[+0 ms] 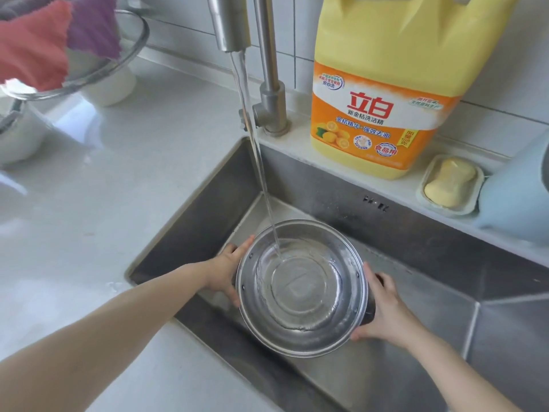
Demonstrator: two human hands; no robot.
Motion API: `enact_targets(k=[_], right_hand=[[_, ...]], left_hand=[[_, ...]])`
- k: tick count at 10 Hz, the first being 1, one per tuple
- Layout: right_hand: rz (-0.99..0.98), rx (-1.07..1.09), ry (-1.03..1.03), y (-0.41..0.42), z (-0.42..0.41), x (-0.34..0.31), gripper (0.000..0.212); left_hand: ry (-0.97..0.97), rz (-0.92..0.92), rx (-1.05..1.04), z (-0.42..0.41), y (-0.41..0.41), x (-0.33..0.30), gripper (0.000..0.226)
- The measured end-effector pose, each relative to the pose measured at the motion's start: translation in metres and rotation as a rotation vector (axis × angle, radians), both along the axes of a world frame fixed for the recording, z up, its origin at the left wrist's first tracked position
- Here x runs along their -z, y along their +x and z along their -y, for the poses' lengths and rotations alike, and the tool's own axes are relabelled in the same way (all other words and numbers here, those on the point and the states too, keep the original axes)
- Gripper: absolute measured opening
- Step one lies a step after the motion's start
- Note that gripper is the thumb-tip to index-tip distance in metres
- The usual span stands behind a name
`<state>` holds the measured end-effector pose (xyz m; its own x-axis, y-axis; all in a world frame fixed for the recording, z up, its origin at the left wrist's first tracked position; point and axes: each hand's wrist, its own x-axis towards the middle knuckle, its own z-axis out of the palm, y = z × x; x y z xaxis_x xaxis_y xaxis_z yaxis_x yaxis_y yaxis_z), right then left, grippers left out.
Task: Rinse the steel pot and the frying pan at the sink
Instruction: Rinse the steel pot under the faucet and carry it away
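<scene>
A big yellow detergent jug (386, 84) stands on the ledge behind the sink (416, 239). Its orange and white label carries the red characters 立白, with smaller lines beneath, among them 新金桔洗洁精, and a round red badge reading 食品用. Just beside it a pale yellow bar of soap (450, 182) lies in a white dish (425, 173).

The steel pot (303, 288) is held inside the sink basin, its mouth turned up toward the camera, under the tap (228, 25). A thin stream of water (258, 162) falls into it, and clear water pools over its shiny, ringed bottom. Small rivets show on its inner wall.

The left hand (227, 270) grips the pot's left side, fingers wrapped around the rim. The right hand (383, 310) grips the right side at a dark handle, thumb along the rim.

At the upper left, pink and purple cloths (59, 40) hang over a glass bowl (130, 46) on the white counter (118, 179).
</scene>
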<state>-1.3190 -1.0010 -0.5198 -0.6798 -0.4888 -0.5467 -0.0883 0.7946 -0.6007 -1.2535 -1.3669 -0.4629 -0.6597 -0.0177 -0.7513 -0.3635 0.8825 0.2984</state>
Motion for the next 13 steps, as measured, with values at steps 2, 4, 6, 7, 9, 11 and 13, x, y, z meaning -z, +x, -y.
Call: enact_targets(k=[2, 4, 6, 7, 9, 11, 13], right_hand=[[0.015, 0.026, -0.015, 0.000, 0.003, -0.005, 0.157], [0.109, 0.048, -0.071, -0.002, 0.004, -0.029, 0.159], [0.012, 0.155, -0.269, 0.027, 0.021, -0.066, 0.148], [-0.080, 0.253, -0.311, 0.042, 0.031, -0.081, 0.161], [-0.270, 0.139, -0.210, 0.025, 0.030, -0.142, 0.160], [-0.289, -0.157, 0.030, -0.032, 0.010, -0.240, 0.153], [-0.222, -0.130, -0.094, -0.025, 0.000, -0.259, 0.141]], left_hand=[[-0.003, 0.026, 0.012, 0.002, -0.004, -0.004, 0.152], [-0.117, 0.160, 0.164, 0.008, -0.039, -0.077, 0.144], [-0.234, 0.013, 0.184, -0.006, -0.054, -0.169, 0.122], [-0.226, -0.137, 0.176, 0.005, -0.042, -0.189, 0.131], [-0.146, -0.370, 0.124, 0.045, -0.008, -0.185, 0.152], [0.097, -0.178, 0.080, 0.031, 0.007, -0.164, 0.151], [0.143, -0.157, 0.174, 0.039, -0.018, -0.214, 0.146]])
